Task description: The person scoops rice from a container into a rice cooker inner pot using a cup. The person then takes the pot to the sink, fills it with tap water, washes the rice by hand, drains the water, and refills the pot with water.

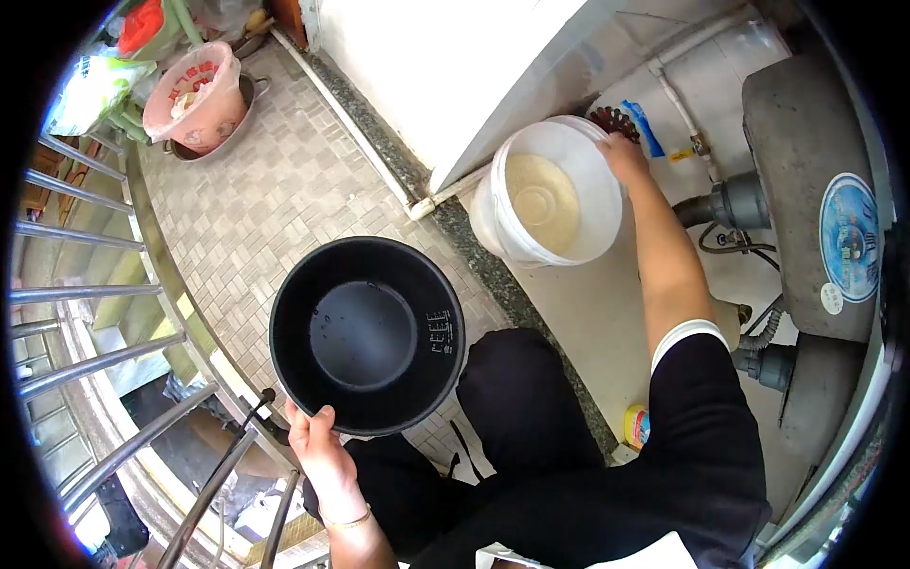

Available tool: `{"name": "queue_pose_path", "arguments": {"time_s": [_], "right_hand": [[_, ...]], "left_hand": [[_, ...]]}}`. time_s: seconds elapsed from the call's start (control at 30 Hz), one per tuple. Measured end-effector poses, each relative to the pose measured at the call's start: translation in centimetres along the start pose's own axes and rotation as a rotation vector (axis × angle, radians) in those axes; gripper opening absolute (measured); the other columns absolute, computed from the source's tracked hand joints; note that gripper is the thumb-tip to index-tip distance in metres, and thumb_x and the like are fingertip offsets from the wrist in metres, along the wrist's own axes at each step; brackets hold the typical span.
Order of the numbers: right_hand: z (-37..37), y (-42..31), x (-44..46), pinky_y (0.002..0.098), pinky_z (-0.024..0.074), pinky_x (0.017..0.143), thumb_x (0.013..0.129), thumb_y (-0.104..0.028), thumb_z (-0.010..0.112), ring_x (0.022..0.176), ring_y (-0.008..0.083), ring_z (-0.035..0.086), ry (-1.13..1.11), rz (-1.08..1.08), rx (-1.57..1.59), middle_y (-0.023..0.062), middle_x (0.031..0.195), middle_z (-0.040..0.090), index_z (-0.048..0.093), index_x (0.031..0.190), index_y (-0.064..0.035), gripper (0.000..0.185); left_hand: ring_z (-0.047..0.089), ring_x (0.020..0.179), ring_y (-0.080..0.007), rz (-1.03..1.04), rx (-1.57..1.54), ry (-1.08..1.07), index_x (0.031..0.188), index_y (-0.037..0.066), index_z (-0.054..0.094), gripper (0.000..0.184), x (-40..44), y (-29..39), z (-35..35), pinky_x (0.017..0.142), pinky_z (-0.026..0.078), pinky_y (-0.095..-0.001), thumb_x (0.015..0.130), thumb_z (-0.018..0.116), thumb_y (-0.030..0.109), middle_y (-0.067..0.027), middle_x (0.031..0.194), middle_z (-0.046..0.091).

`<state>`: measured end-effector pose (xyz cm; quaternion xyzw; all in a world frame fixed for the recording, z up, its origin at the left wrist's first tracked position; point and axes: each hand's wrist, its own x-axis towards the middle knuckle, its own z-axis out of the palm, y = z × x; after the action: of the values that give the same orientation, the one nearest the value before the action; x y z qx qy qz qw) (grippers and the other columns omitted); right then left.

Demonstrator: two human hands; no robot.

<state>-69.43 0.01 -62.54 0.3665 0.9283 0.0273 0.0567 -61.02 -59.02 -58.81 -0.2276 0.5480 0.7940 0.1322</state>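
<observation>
My left hand (pixel 322 450) grips the lower rim of a black rice cooker inner pot (pixel 365 332). The pot is tilted so its inside faces me, with white level marks on the wall and a few droplets on the bottom. On the right, my right hand (pixel 626 159) is closed on the rim of a white plastic bucket (pixel 597 209), its fingertips partly hidden. Inside the bucket lies pale rice (pixel 559 213), and a round, clear cup-like thing (pixel 536 204) rests in it. The bucket leans toward me.
Metal railings (pixel 104 365) curve along the left. A pink bin (pixel 194 100) stands in a metal basin at the back left. Grey tanks (pixel 806 190) and pipes line the right side. A yellow container (pixel 636 426) and a dark brown knobbly object (pixel 614 120) are nearby.
</observation>
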Motion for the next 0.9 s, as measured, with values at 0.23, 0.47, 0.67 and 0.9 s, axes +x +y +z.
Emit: {"name": "queue_pose_path", "arguments": {"time_s": [0.23,0.47,0.67,0.9], "right_hand": [[-0.3,0.2,0.4,0.0452,0.0407,0.089,0.082,-0.037,0.053,0.106,0.0355,0.05,-0.049,-0.025,0.068,0.0129,0.114,0.056,0.054,0.112,-0.0119,0.039],[0.2,0.5,0.1,0.0449,0.0417,0.087,0.081,-0.033,0.056,0.106,0.0332,0.05,-0.002,-0.118,0.128,0.0134,0.111,0.057,0.053,0.115,-0.0133,0.04],[0.5,-2.4,-3.7,0.0431,0.0429,0.084,0.077,-0.029,0.06,0.098,0.0339,0.053,0.426,-0.406,0.068,0.0162,0.101,0.058,0.053,0.109,-0.0088,0.039],[7.7,-4.9,-6.4,0.0393,0.048,0.074,0.077,-0.022,0.062,0.083,0.0305,0.058,-0.244,-0.271,0.241,0.0156,0.094,0.058,0.053,0.096,-0.002,0.029]], "left_hand": [[0.05,0.091,-0.0082,-0.05,0.003,0.001,0.088,-0.001,0.062,0.017,0.6,-0.3,1.5,0.077,0.039,-0.021,0.075,0.051,-0.003,0.002,0.105,0.042],[0.051,0.088,-0.0076,-0.086,-0.003,-0.017,0.086,0.0,0.062,0.016,1.1,-0.9,1.8,0.074,0.04,-0.0205,0.075,0.051,-0.002,0.0026,0.103,0.043],[0.051,0.089,-0.0077,-0.092,-0.014,-0.001,0.086,0.0,0.063,0.016,1.2,-0.6,2.1,0.075,0.04,-0.02,0.076,0.051,-0.001,0.0036,0.105,0.045],[0.052,0.09,-0.0081,-0.092,-0.028,0.005,0.088,0.001,0.063,0.017,1.5,-0.7,1.7,0.076,0.04,-0.0201,0.076,0.051,0.0,0.0045,0.106,0.045]]}}
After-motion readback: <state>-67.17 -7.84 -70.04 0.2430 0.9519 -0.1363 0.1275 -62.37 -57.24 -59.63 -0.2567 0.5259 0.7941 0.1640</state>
